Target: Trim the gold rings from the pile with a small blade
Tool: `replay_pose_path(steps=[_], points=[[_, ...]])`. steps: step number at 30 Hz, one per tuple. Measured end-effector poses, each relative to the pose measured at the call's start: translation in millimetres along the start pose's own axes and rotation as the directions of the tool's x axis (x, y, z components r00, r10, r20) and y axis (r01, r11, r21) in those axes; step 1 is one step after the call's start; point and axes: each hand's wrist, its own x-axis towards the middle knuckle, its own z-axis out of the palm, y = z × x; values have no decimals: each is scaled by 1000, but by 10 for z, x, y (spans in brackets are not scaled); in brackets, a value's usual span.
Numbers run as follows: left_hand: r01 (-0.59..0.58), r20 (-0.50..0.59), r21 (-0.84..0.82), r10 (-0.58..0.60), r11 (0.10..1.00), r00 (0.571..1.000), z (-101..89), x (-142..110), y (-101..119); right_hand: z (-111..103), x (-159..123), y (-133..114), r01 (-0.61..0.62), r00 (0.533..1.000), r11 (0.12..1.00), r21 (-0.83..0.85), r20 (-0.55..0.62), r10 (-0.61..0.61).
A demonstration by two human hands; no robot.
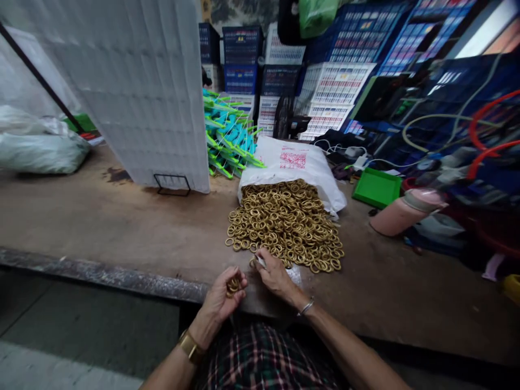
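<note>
The left hand (222, 297) curls round a few gold-coloured rings (233, 286), cupped probably so none drop; the right hand (276, 276) bends at the ring pile (288, 222), whether gripping I cannot tell; beyond it the white sack (298, 157) opens handward, likely for easy reach.

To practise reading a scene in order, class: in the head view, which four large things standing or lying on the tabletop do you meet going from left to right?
Pale sack → tall white panel → pile of gold-coloured rings → pink bottle.
</note>
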Motion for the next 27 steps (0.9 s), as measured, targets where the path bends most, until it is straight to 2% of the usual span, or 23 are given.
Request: replay_pose_path(steps=[2, 5, 8, 11, 15, 19, 21, 24, 27], points=[[-47, 31, 92, 45, 995, 999, 17, 4, -17, -48, -52, -34, 23, 1000, 997, 76, -11, -22], [-127, 68, 257, 113, 958, 991, 59, -11, -48, -73, -105, -82, 60, 998, 995, 85, -1, -60], [-192, 105, 390, 164, 900, 981, 81, -18, -79, -60, -128, -121, 83, 996, 995, 51, 22, -84], [-261, 94, 510, 248, 820, 964, 55, 4, -109, -51, -128, -154, 61, 997, 992, 106, 39, -66], [-334, 111, 632, 345, 699, 932, 13, 9, -140, -45, -119, -169, -33, 997, 959, 280, 73, 13], [-424, 179, 686, 428, 591, 886, 20, -34, -152, -28, -121, -160, -269, 954, 865, 423, 238, 180], [-391, 175, 682, 382, 618, 908, 27, -49, -151, -22, -122, -162, -306, 944, 845, 440, 253, 211], [-265, 152, 629, 219, 731, 964, 33, -55, -149, -18, -115, -168, -241, 969, 870, 431, 164, 187], [-180, 170, 534, 104, 826, 980, 37, -56, -151, -15, -108, -180, -191, 980, 899, 395, 134, 149]])
